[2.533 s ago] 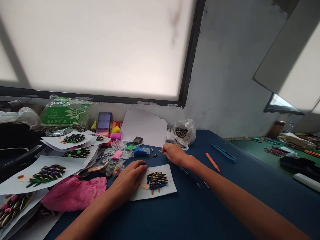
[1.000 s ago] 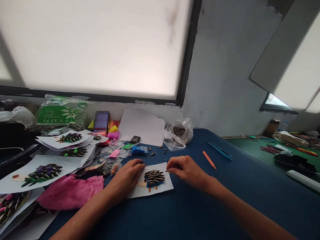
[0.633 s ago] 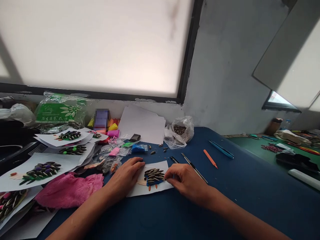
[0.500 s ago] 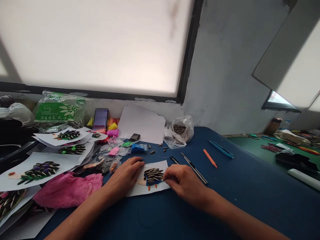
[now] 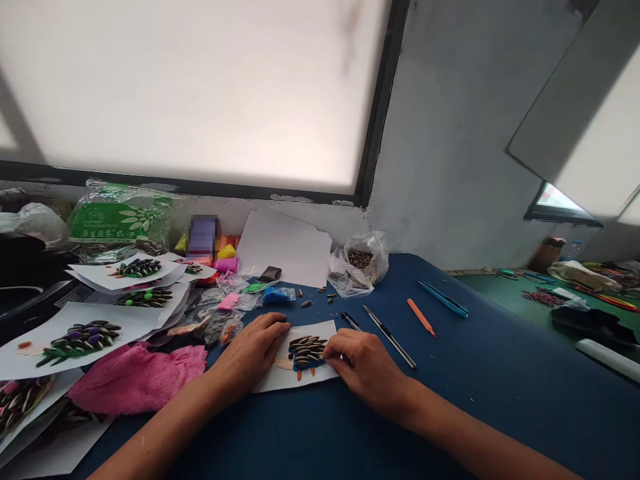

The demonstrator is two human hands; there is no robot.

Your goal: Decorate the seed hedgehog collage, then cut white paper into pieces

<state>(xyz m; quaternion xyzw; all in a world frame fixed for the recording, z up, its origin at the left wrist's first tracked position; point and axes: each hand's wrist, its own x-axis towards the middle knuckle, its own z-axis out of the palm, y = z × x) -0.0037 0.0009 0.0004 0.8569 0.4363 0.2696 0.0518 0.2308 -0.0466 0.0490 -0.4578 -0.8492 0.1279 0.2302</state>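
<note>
On the blue table lies a white sheet of paper [image 5: 273, 383] bearing a hedgehog-like figure. Rows of striped sunflower seeds [image 5: 306, 349] sit over blue clay, with a pale clay snout [image 5: 284, 363] and small orange feet below. My left hand [image 5: 256, 347] rests on the sheet's left edge, fingers stretched out and holding nothing. My right hand [image 5: 361, 360] is pinched at the right end of the seed rows. A seed seems to be between its fingertips, which partly hide it.
Behind the sheet are loose seeds [image 5: 306, 304], clay packets [image 5: 277, 295] and a plastic bag of seeds [image 5: 367, 260]. To the right lie a craft knife [image 5: 390, 337], an orange marker [image 5: 421, 317] and blue tweezers [image 5: 443, 299]. Finished seed pictures [image 5: 145, 320] and a pink cloth [image 5: 140, 380] occupy the left.
My right hand has shifted slightly left, its fingertips closer over the right end of the seed rows. My left hand stays on the paper.
</note>
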